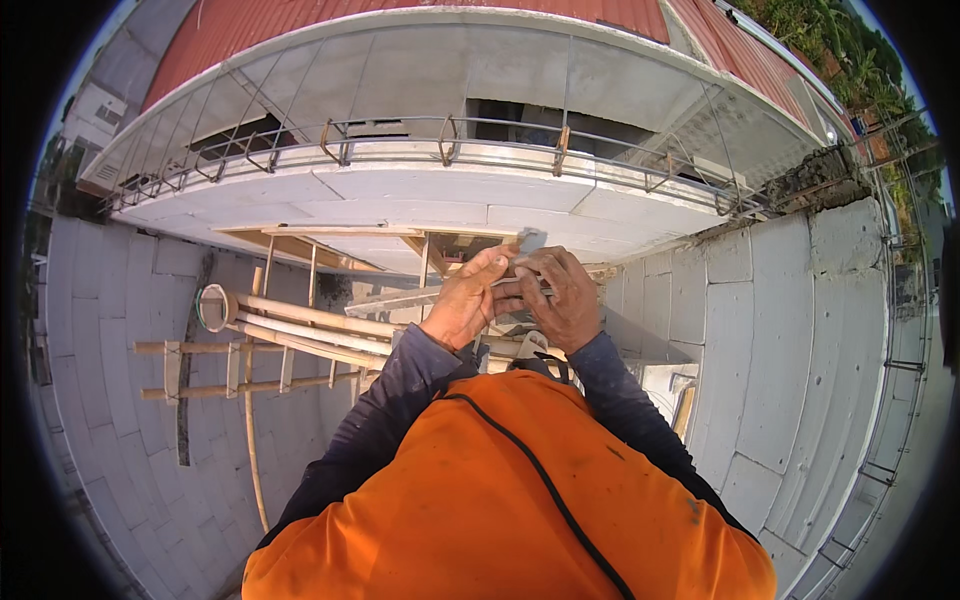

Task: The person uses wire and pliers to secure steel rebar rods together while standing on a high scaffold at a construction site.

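Observation:
Before my chest, my left hand (471,296) and my right hand (553,296) are close together, fingers bent towards each other. A small thin piece seems to lie between the fingertips, but it is too small to name. The tip of something pale shows above the left thumb. Under my left hand a flat grey strip or board (390,300) sticks out to the left; whether I hold it is not clear. Beyond the hands runs a wall of pale lightweight blocks (442,187), with a cage of steel reinforcing bars (480,150) along its top.
Bamboo poles (322,322) lie to the left beside a round bucket (216,307). A bamboo ladder (232,370) is below them. Block walls stand left (112,337) and right (787,337). More rebar edges the right wall. A red corrugated roof (420,9) lies beyond the front wall.

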Demonstrator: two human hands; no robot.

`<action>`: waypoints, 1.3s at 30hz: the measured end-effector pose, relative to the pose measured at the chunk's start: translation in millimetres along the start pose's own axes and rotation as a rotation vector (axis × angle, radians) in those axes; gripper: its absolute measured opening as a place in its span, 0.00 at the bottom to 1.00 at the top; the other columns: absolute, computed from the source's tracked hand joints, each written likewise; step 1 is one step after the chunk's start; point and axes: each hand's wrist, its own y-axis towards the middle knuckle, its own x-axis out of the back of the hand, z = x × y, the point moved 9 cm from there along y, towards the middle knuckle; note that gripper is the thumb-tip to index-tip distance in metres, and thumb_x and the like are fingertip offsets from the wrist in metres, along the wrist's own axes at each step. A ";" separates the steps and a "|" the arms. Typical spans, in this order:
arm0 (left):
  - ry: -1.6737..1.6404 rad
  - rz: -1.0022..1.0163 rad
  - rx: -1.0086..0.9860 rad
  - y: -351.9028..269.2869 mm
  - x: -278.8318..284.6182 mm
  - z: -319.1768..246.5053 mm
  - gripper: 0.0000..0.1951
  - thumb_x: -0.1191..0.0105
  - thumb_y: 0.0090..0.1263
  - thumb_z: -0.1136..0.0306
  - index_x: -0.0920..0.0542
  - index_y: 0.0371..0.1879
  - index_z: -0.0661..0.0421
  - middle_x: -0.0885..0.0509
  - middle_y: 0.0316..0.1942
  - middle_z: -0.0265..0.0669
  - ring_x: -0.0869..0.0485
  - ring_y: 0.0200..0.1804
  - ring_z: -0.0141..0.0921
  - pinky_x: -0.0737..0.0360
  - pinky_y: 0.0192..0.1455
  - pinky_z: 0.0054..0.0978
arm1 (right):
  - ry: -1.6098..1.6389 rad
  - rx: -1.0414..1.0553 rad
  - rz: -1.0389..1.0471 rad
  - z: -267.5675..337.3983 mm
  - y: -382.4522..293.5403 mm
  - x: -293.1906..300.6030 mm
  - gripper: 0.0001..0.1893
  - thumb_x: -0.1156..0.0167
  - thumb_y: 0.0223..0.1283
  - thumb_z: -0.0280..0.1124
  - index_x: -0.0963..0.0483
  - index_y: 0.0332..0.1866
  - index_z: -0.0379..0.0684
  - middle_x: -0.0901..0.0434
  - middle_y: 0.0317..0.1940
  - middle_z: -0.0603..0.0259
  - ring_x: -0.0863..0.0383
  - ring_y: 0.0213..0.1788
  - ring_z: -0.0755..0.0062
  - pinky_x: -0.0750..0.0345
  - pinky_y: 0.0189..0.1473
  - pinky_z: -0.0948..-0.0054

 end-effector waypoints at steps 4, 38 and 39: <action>0.453 -0.028 -0.026 1.6 -10.5 4.5 0.25 0.50 0.78 0.71 0.34 0.73 0.57 0.16 0.51 0.41 0.15 0.49 0.35 0.17 0.55 0.35 | 0.307 -0.252 -0.157 -47.7 -17.5 12.2 0.09 0.45 0.77 0.35 0.24 0.48 0.41 0.15 0.41 0.58 0.15 0.42 0.62 0.18 0.45 0.62; 1.060 -0.120 -0.234 26.7 -46.6 30.1 0.12 0.35 0.77 0.64 0.13 0.49 0.60 0.13 0.34 0.31 0.19 0.40 0.21 0.22 0.44 0.21 | 0.112 -0.255 0.196 -91.3 -58.7 32.8 0.19 0.44 0.75 0.40 0.30 0.66 0.48 0.16 0.31 0.51 0.14 0.35 0.43 0.20 0.39 0.50; 1.094 -0.140 -0.240 30.3 -50.3 29.5 0.12 0.35 0.77 0.63 0.13 0.47 0.61 0.13 0.33 0.31 0.19 0.39 0.21 0.22 0.44 0.21 | 0.056 -0.334 0.253 -92.4 -61.0 33.0 0.22 0.44 0.75 0.39 0.33 0.69 0.49 0.16 0.31 0.51 0.14 0.35 0.41 0.20 0.39 0.48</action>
